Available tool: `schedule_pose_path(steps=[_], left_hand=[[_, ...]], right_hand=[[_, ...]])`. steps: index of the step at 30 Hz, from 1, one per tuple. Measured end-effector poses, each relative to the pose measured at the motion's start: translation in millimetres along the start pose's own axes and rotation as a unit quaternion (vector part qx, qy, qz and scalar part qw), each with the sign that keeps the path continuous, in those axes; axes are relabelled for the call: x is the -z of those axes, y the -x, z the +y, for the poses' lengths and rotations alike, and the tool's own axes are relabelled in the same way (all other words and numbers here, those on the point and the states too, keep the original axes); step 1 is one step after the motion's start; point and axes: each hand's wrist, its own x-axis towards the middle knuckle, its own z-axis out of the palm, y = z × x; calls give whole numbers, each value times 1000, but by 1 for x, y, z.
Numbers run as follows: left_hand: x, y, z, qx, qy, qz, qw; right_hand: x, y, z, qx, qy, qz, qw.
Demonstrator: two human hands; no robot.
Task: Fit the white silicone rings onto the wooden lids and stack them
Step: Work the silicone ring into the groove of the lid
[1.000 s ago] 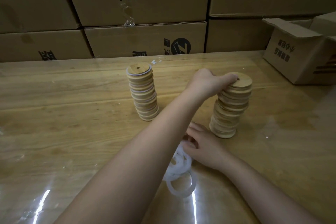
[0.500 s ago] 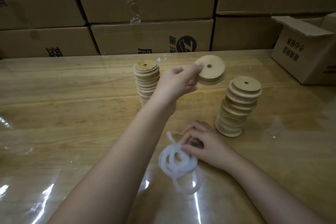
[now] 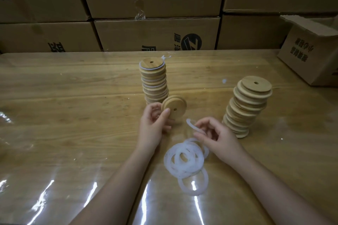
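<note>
Gripping one lid (image 3: 178, 105), one ring (image 3: 191, 125) (behind: one ringed stack (image 3: 154, 82), one bare stack (image 3: 247, 107))

Open table (image 3: 197, 87) between ringed stack (image 3: 154, 82), bare stack (image 3: 247, 107)

Two stacks of wooden lids: a left stack (image 3: 154, 82) and a right stack (image 3: 247, 107), each ten or more high and too tightly packed to count exactly. One loose lid (image 3: 173, 108). One single ring (image 3: 191, 124), apart from the ring pile (image 3: 182, 162) — at least four there, overlapping. Two hands: left hand (image 3: 151, 124), right hand (image 3: 217, 137). Six stacked cartons (image 3: 155, 34), one open box (image 3: 309, 51).
</note>
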Motion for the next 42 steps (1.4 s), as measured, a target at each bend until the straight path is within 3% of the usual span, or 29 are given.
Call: schedule_pose_path(steps=[3, 9, 14, 17, 21, 29, 35, 42], left_hand=[[-1, 0, -6, -28, -38, -26, 999], [1, -1, -11, -75, -92, -104, 988], [-1, 0, -17, -124, -162, -145, 968], [-1, 1, -19, -138, -186, -136, 963], [-2, 2, -21, -177, -233, -138, 946], [-4, 11, -17, -232, -261, -141, 926], [-7, 15, -13, -280, -343, -132, 887], [-7, 14, -12, -289, -349, -93, 887]], right_hand=[[0, 0, -2, 7, -1, -7, 1000], [2, -2, -6, 61, -24, 51, 997], [0, -3, 0, 24, -57, 104, 993], [1, -3, 4, 23, -64, 125, 990], [1, -5, 6, 77, 26, 136, 987], [2, -6, 10, 94, 31, 142, 985], [2, -7, 12, 90, 31, 147, 985], [2, -7, 11, 85, 28, 151, 984]])
